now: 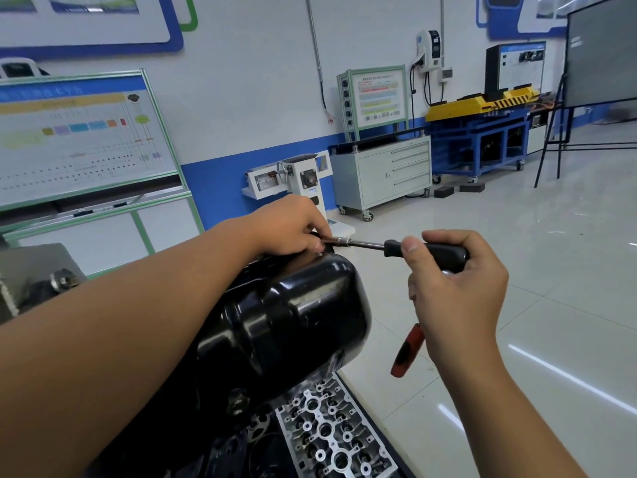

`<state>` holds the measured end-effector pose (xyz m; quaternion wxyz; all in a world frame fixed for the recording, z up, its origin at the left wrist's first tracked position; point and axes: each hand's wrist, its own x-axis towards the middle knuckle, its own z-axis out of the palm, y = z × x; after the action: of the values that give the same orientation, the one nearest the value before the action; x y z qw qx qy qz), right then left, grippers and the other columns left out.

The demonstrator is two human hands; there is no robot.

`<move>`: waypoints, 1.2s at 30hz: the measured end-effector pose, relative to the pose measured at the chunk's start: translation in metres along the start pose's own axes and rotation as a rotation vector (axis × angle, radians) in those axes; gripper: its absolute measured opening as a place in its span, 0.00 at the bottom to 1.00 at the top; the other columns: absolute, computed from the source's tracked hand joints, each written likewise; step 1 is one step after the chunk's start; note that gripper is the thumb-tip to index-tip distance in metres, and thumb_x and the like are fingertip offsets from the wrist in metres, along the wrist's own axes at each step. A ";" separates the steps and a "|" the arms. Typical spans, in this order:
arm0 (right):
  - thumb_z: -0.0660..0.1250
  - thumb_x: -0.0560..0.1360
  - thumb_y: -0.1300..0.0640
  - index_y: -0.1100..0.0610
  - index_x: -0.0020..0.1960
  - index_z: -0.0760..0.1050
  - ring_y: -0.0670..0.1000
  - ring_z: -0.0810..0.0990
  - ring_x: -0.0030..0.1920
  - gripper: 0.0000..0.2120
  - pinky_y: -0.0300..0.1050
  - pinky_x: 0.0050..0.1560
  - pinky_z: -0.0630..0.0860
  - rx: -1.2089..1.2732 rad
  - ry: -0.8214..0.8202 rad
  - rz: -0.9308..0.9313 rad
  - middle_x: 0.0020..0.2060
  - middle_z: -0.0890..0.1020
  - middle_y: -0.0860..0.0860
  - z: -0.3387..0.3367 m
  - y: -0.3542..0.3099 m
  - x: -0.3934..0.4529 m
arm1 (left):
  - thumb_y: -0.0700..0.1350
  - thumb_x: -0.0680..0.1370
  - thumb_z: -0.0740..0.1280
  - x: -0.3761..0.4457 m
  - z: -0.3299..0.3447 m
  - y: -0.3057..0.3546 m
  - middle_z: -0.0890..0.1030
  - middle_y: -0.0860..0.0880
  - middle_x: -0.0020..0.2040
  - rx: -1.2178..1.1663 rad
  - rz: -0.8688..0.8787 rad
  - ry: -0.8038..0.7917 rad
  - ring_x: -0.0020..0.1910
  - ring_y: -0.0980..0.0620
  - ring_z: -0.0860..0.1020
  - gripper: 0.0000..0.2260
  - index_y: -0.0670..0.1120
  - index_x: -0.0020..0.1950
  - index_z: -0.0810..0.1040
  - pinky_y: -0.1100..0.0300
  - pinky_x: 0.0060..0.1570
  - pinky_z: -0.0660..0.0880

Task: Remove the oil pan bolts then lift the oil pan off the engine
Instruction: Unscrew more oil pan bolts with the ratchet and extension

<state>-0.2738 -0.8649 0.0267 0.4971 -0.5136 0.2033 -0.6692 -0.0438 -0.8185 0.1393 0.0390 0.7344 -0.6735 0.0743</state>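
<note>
You are on the bolt-removal step. The black oil pan (293, 312) sits mid-frame, still seated on the upturned engine, with the bare cylinder head (331, 432) showing at the lower centre.

Your left hand (293, 225) reaches over the pan's top edge at the centre of the frame, fingers curled round the socket end of the driver (358, 243), steadying it where it seems to meet a bolt; the bolt itself is hidden under your fingers. Your right hand (451, 288) sits right of centre, fingers and thumb wrapped round the black handle (444, 251), with the shaft running level between the two hands. A red-handled tool (406, 350) hangs below that hand; how it is held I cannot tell.

Next, I judge, you need to keep the socket square on the bolt head while you turn the handle, and be ready to catch the bolt as it frees. The pan should stay put until every bolt around the flange is out.
</note>
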 end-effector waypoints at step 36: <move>0.77 0.74 0.49 0.42 0.46 0.78 0.57 0.83 0.37 0.08 0.56 0.42 0.82 -0.060 -0.020 -0.047 0.36 0.83 0.46 0.006 0.005 -0.003 | 0.38 0.76 0.75 -0.008 -0.005 -0.008 0.69 0.58 0.21 -0.301 -0.052 0.077 0.23 0.59 0.65 0.12 0.57 0.44 0.85 0.67 0.33 0.66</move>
<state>-0.2663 -0.8628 0.0242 0.4676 -0.5395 0.2060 -0.6692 -0.0370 -0.8094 0.1438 0.1761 0.7340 -0.6559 -0.0005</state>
